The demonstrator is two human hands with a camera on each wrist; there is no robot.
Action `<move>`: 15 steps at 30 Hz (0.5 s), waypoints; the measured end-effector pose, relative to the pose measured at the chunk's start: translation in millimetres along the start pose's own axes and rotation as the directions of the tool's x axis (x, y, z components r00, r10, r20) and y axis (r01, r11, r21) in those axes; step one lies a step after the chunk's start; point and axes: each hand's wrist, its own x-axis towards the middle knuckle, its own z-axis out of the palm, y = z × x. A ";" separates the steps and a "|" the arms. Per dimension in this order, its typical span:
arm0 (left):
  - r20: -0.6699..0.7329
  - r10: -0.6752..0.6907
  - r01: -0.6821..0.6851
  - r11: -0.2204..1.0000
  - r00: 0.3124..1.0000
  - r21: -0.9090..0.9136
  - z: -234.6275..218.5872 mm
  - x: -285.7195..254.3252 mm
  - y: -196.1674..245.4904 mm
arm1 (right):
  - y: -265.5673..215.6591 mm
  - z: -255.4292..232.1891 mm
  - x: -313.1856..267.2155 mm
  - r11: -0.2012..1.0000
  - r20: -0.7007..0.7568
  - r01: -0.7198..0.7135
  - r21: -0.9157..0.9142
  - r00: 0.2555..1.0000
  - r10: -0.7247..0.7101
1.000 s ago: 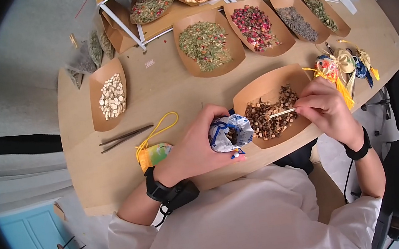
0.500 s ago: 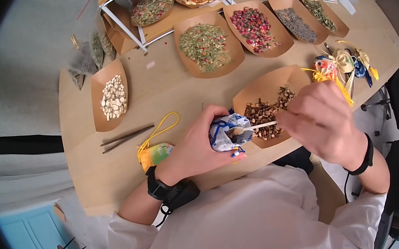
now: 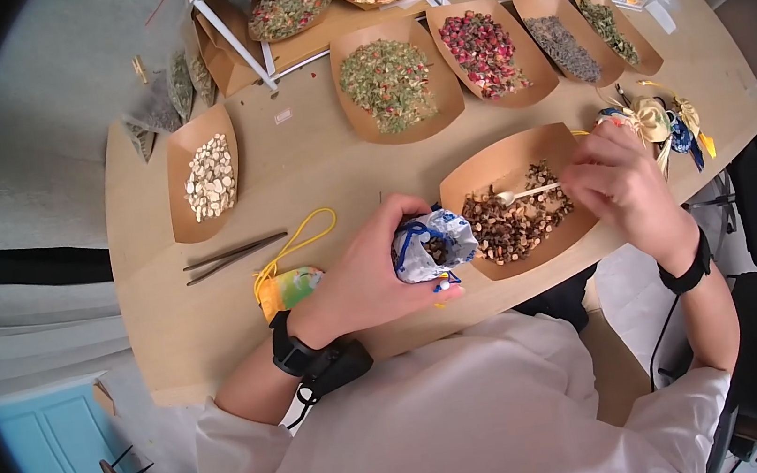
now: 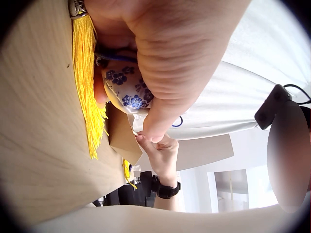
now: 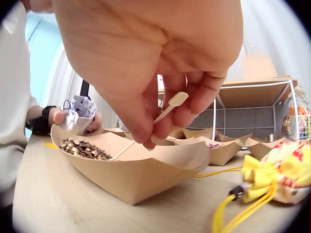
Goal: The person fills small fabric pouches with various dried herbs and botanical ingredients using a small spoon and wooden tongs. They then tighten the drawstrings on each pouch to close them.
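My left hand [image 3: 355, 277] grips a blue-and-white drawstring pouch [image 3: 412, 264], its mouth held open toward the right, with dark brown bits inside. In the left wrist view the blue-flowered cloth of the pouch [image 4: 127, 92] shows under the thumb, beside a yellow tassel [image 4: 85, 82]. Between thumb and fingertips, my right hand [image 3: 624, 192] pinches a slim white spoon [image 3: 535, 190]. The spoon's tip is at the chopped brown herbs [image 3: 515, 231] in a brown paper tray [image 3: 474, 171]. The handle's flat end [image 5: 179, 98] sticks up past the fingers in the right wrist view.
Tweezers [image 3: 234, 254] and a yellow-corded pouch [image 3: 286, 290] lie to the left, below a tray of white pieces [image 3: 181, 204]. Further trays, including one of rosebuds [image 3: 479, 54], line the back by a shelf rack [image 3: 232, 42]. Several finished-looking pouches [image 3: 652, 120] lie at right.
My right hand brought the spoon from the tray to the pouch's mouth half a second ago, then moved back right to the herbs. The left hand keeps hold of the pouch in nearly the same place.
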 end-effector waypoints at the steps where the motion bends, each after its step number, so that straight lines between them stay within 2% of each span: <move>1: 0.002 -0.002 0.002 1.000 1.000 0.000 0.2 -0.3 -1.0 | -2.4 2.9 0.9 0.997 0.019 -0.004 0.083 1.000 0.002; 8: -0.008 0.041 -0.041 0.999 0.999 0.001 -0.3 -0.3 -3.0 | -3.5 18.4 -0.2 0.953 0.049 -0.062 0.297 0.998 0.050; 15: -0.001 0.043 -0.043 0.999 0.999 -0.001 -0.5 -0.5 -2.0 | 1.1 8.2 -2.8 0.921 0.045 -0.105 0.376 0.994 0.095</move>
